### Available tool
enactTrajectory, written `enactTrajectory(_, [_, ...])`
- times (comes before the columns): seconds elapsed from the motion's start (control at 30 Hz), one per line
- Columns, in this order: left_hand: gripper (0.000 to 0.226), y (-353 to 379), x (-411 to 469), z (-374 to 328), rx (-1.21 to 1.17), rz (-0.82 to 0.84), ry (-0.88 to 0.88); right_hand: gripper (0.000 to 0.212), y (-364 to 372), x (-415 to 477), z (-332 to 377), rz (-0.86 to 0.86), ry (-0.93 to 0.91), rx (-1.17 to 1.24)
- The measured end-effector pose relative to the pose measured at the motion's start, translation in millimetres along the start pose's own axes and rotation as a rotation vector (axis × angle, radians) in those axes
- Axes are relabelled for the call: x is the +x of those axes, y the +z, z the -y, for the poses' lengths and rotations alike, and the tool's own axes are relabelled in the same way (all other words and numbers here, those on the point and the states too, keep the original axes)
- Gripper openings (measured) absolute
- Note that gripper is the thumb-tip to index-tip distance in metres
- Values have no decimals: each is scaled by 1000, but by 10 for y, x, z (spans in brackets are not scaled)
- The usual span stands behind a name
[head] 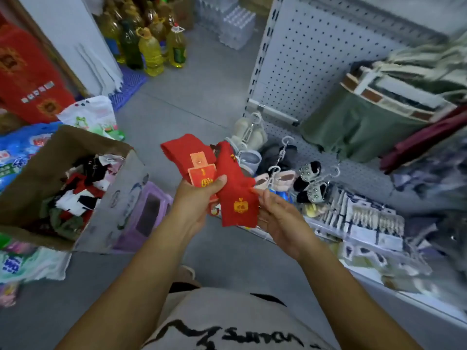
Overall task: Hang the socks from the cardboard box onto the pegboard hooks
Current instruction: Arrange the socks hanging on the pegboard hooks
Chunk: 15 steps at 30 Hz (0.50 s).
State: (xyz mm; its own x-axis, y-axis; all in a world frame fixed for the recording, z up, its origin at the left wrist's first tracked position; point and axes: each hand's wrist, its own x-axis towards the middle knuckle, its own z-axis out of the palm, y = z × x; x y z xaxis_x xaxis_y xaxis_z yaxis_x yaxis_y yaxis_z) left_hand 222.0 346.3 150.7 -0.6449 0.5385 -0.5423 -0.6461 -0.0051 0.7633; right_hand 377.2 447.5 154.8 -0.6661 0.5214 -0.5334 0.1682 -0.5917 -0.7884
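At frame centre both hands grasp the red fabric socks (237, 198), left hand (199, 200) pinching their orange card label (203, 177), right hand (278, 218) holding the lower edge; next, likely, hooking them on the white perforated pegboard (316, 59), upper right.

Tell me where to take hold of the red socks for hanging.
Pinch the card label on the red socks from below, as the left hand does: it looks stiff and flat, while the cloth ends hang loose.
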Motion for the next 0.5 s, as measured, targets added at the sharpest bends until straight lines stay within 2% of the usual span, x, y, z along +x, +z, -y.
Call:
enactTrajectory(0.07, [24,185,-237,251,69,105,-15,63,-302,-230,42,-47,14,-8])
enactTrajectory(0.33, [46,747,-878,811,437,556,36,63,-1005,-883,68,-163,-8,62])
enactTrajectory(0.43, [54,860,-998,909,526,632,-19,48,-1203,-1039,-3,-232,-39,104])
enactTrajectory(0.5, [49,881,-1026,952,522,628,-56,37,-1281,-1104,-59,-294,-98,118])
